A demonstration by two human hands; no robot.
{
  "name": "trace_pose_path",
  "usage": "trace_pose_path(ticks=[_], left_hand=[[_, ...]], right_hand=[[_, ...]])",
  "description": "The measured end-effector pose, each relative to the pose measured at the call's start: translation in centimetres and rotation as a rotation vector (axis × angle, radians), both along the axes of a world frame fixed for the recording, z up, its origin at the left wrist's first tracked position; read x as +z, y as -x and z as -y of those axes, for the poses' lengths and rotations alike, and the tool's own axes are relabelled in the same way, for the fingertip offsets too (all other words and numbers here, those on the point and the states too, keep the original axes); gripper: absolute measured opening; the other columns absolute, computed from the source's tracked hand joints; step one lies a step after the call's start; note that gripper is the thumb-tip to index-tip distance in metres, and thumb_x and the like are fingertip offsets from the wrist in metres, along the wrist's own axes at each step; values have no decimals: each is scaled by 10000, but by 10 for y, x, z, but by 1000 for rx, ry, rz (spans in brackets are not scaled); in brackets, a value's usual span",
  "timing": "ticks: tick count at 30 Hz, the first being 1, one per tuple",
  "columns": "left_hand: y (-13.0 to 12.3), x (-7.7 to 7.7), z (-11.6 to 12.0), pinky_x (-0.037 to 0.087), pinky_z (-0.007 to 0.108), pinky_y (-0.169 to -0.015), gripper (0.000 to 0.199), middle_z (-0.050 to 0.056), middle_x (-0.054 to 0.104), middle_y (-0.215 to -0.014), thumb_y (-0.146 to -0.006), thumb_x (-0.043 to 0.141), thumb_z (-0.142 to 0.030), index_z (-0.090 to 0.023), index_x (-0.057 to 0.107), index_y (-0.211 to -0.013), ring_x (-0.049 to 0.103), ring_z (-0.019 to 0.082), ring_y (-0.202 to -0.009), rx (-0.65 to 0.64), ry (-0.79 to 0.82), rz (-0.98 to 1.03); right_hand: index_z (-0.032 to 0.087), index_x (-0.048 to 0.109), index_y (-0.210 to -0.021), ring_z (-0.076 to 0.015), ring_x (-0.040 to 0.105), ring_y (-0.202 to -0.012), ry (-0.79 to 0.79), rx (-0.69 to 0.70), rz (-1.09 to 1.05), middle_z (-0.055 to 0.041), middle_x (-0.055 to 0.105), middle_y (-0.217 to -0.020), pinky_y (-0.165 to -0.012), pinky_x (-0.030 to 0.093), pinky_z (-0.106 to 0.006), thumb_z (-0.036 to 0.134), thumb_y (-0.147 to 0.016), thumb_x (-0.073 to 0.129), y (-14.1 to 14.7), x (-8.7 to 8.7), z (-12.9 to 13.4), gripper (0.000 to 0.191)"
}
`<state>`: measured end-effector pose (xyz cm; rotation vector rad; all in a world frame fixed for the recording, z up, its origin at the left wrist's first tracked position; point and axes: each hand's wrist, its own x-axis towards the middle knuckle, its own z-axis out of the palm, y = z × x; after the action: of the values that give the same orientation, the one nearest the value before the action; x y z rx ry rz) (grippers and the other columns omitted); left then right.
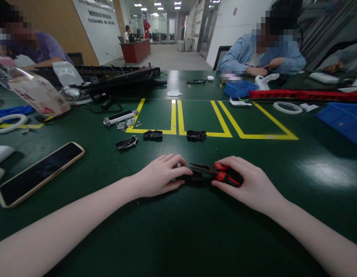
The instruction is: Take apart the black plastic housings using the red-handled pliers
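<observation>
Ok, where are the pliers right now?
In the head view, just right of centre: the pliers are in the right hand, tips pointing toward the left hand and a small black part.

Dim light, glare on tabletop (328, 174)

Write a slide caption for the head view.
Left hand holds a small black part; right hand holds red-and-black pliers close by, over a green table.
</observation>
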<state>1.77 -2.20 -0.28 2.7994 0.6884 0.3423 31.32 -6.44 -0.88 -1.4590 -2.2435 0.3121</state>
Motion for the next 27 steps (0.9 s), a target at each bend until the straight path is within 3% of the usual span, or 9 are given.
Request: trace_pose_path(ticks=[13,22,27], left_hand=[[0,-3,-3,523,382,-943,215,74,572,-1237,-948,599,-241,-196,549,-1152,568,215,-1112,17,62,58],[-1,-3,-1,512,411,-976,401,102,593,-1298,-952,620,-327,-193,480,-1302,586,238,-1141,60,86,66],[-1,-2,-2,507,400,-984,356,82,618,-1283,-981,579,-307,-200,489,-1308,592,222,-1157,80,132,90]], right_hand=[[251,647,-1114,-274,670,-953,-24,7,11,-83,702,-1061,-773,572,-439,557,-832,664,-1,-3,-2,417],[252,659,-1098,-280,673,-947,-29,16,5,-85,708,-1053,-774,580,-452,551,-826,673,0,0,-1,405],[255,659,-1100,-289,680,-965,-44,-16,8,-81,709,-1069,-791,590,-469,559,-829,663,-5,4,-4,407]])
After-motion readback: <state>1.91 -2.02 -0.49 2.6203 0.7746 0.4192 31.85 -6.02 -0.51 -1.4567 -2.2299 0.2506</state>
